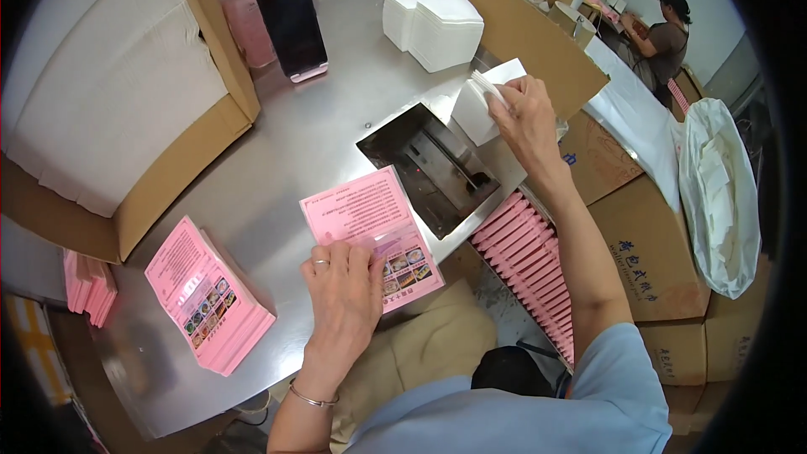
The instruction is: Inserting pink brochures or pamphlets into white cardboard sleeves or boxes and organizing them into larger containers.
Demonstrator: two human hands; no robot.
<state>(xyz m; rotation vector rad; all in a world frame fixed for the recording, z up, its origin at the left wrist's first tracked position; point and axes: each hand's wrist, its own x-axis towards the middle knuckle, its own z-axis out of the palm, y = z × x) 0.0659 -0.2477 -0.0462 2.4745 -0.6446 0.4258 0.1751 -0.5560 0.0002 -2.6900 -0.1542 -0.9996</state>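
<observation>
My right hand is at the far right of the metal table, fingers closed on a few folded white paper napkins at the top of a small stack. In front of me my left hand presses and pinches a pink printed sleeve near its middle, where a clear, shiny flap shows. The sleeve lies flat, its far right corner beside a dark rectangular opening in the tabletop. To the left is a thick pile of the same pink sleeves.
A larger white napkin stack stands at the back, by a cardboard partition. A phone on a stand and a bottle are back left. An open carton borders the left; filled pink packs sit below right. A person works beyond.
</observation>
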